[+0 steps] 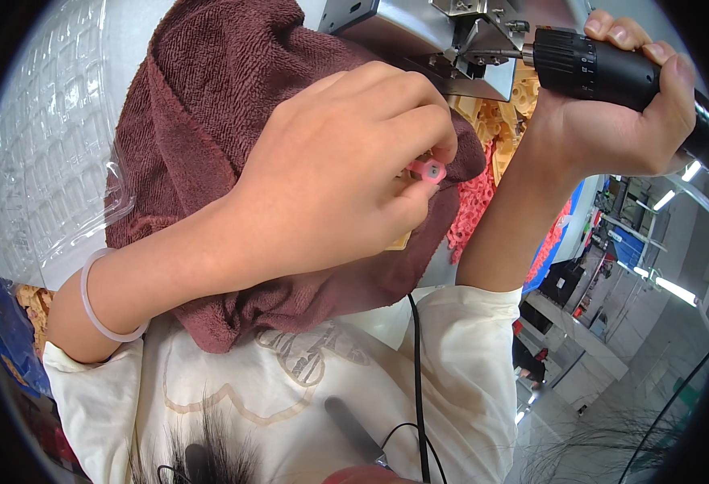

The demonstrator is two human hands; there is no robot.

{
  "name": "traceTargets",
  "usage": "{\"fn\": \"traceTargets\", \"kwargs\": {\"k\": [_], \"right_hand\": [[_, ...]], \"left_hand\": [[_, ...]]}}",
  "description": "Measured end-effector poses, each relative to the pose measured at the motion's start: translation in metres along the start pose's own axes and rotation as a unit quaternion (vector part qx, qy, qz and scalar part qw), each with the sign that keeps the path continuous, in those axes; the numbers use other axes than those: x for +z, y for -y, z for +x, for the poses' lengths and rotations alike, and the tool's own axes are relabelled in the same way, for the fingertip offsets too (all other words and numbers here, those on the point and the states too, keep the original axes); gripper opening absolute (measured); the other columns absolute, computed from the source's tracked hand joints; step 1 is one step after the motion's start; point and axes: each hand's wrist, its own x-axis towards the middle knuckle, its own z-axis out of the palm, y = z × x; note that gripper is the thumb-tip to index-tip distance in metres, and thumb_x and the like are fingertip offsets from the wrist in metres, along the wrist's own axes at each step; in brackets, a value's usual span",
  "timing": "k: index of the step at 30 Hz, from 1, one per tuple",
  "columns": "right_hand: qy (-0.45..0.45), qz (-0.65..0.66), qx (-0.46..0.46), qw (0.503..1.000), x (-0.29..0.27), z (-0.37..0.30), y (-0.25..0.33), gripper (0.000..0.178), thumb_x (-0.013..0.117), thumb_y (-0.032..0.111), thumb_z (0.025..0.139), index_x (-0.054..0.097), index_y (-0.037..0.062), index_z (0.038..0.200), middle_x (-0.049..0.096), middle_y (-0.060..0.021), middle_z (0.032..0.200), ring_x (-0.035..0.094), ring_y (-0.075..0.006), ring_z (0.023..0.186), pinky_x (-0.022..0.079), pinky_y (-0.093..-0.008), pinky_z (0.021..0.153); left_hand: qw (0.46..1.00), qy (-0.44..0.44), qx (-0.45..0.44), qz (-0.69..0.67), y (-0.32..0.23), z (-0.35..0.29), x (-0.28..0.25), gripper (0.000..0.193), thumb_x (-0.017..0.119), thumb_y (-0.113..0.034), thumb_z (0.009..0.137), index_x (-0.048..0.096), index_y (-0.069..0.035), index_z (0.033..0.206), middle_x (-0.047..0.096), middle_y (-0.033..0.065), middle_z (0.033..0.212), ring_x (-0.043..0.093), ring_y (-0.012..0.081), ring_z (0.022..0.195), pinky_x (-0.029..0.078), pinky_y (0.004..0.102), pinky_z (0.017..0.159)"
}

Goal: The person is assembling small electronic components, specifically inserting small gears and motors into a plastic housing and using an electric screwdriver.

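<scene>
My left hand (330, 169) is closed over the brown towel (209, 105), pinching a small pink plastic part (431, 170) between thumb and fingers. A round end with a grey centre shows; my fingers hide the remainder. My right hand (612, 133) wraps round a black electric screwdriver (588, 68), held level at the upper right. Its bit (495, 53) points left, with the tip at the front of a metal screw feeder (419, 32). Whether a screw sits on the tip is too small to tell. Below my left palm, a bit of yellow plastic (400, 241) peeks out.
A clear plastic blister tray (44, 145) lies at the left. Right of the towel are heaps of pink parts (474, 206) and yellow parts (523, 97), partly behind my right forearm. A black cable (417, 379) runs down over my shirt.
</scene>
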Motion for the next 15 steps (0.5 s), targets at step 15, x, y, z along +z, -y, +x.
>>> {"fn": "traceTargets", "kwargs": {"k": [15], "right_hand": [[-0.006, 0.023, -0.026, 0.999, 0.021, -0.002, 0.010, 0.014, 0.063, 0.012, 0.087, 0.055, 0.0019, 0.086, 0.052, -0.0052, 0.070, 0.053, -0.0144, 0.056, 0.048, -0.0288, 0.054]], "left_hand": [[1.000, -0.013, 0.006, 0.000, 0.000, 0.000, 0.002, 0.017, 0.072, -0.010, 0.073, 0.063, -0.008, 0.088, 0.063, 0.0049, 0.096, 0.061, 0.0258, 0.088, 0.050, 0.0349, 0.075]]}}
